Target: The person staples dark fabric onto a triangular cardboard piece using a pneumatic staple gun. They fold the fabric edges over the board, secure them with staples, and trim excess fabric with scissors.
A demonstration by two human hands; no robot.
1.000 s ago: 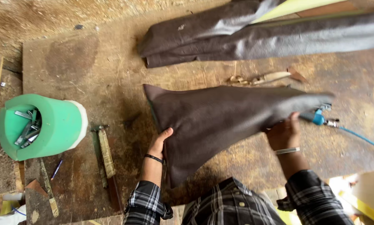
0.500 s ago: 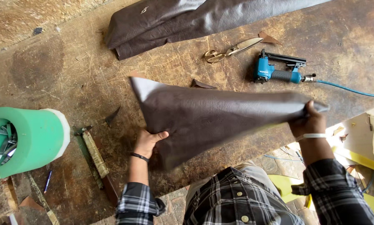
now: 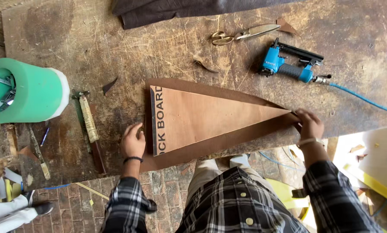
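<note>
**Now the board sits on the leather, both hands flat at its ends**

Right at the near edge of the worn wooden workbench (image 3: 115, 51) lies a long triangular tan fibreboard panel (image 3: 202, 118), set on a slightly larger triangle of dark brown leather (image 3: 228, 140) that shows as a border all round it. The left hand (image 3: 133, 141) presses at the wide end, fingers together and flat on the leather margin. The right hand (image 3: 310, 124) is at the narrow tip, fingers curled down onto the point; whether they pinch the leather or just press it, I cannot tell.

By my reading, the panel is laid and lined up on its covering. No margin looks folded over yet and nothing looks fastened, so wrapping and fixing seem left to do.

The board looks matte and stiff, the leather soft and supple. Farther back, a blue pneumatic stapler (image 3: 288, 64) with its blue hose, then brass-handled scissors (image 3: 241, 34), then a heap of dark leather (image 3: 180, 11) at the far edge. At the left edge stands a green plastic tub (image 3: 29, 92) holding metal bits, with a wood-handled hammer (image 3: 87, 118) beside it. Small offcuts dot the scarred, scratched top.
</note>
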